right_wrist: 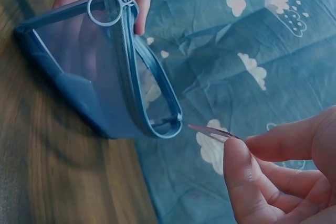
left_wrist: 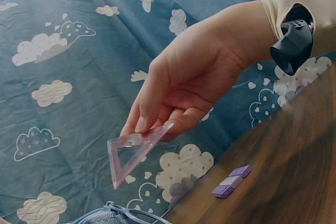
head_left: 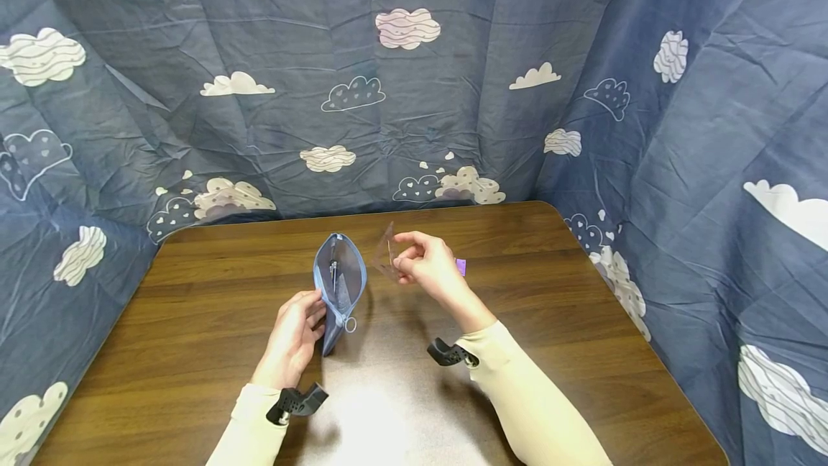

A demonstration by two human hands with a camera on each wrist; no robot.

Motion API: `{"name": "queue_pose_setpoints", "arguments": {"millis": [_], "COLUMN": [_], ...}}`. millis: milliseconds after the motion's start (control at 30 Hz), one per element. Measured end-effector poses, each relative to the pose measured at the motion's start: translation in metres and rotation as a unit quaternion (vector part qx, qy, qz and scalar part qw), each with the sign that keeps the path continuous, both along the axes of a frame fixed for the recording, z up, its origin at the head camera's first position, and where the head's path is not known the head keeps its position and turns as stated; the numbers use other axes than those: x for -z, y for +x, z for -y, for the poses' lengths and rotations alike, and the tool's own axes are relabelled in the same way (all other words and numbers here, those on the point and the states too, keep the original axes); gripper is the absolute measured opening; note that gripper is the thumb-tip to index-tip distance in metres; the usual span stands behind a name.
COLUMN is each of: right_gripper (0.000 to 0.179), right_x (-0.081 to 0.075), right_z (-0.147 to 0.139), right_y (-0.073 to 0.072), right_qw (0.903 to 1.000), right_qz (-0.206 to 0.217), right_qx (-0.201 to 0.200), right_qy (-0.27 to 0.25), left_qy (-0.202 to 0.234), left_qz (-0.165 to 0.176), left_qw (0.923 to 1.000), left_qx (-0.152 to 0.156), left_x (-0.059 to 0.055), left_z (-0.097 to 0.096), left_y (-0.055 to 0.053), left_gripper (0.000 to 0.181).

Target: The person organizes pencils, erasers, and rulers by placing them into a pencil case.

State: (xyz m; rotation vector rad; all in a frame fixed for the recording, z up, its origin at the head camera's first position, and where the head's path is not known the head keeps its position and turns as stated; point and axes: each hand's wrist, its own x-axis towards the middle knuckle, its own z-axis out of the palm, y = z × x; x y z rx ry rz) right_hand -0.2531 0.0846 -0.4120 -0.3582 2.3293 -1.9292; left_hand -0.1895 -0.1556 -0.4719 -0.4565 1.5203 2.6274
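Observation:
My left hand (head_left: 291,340) holds a blue see-through zip pouch (head_left: 332,333) by its left side, fingers against the wall. The pouch is unzipped, its mouth gaping upward. A slim pen-like item (head_left: 333,272) shows inside. To the right of the mouth, my right hand (head_left: 435,272) pinches a clear pink set square (left_wrist: 140,153) between thumb and fingertips. In the right wrist view the set square (right_wrist: 212,130) appears edge-on, one corner pointing toward the pouch opening.
Behind my right hand a small purple and white block (left_wrist: 230,183) lies on the brown wooden table (head_left: 569,351). Blue cloud-print curtains (head_left: 440,113) hang along the table's far edge and both sides. A ring pull (right_wrist: 90,17) hangs from the pouch's zip.

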Motion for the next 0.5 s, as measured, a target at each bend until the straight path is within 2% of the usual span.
{"name": "queue_pose_setpoints", "arguments": {"millis": [500], "right_gripper": [0.049], "right_x": [0.006], "right_z": [0.013], "right_y": [-0.004], "right_qw": [0.9996], "right_qz": [-0.028], "right_qx": [-0.01], "right_qy": [-0.005], "left_qy": [0.003], "left_qz": [-0.001], "left_qw": [1.0], "left_qx": [0.0], "left_x": [-0.001], "left_z": [0.0], "left_y": [-0.001], "left_gripper": [0.026]}}
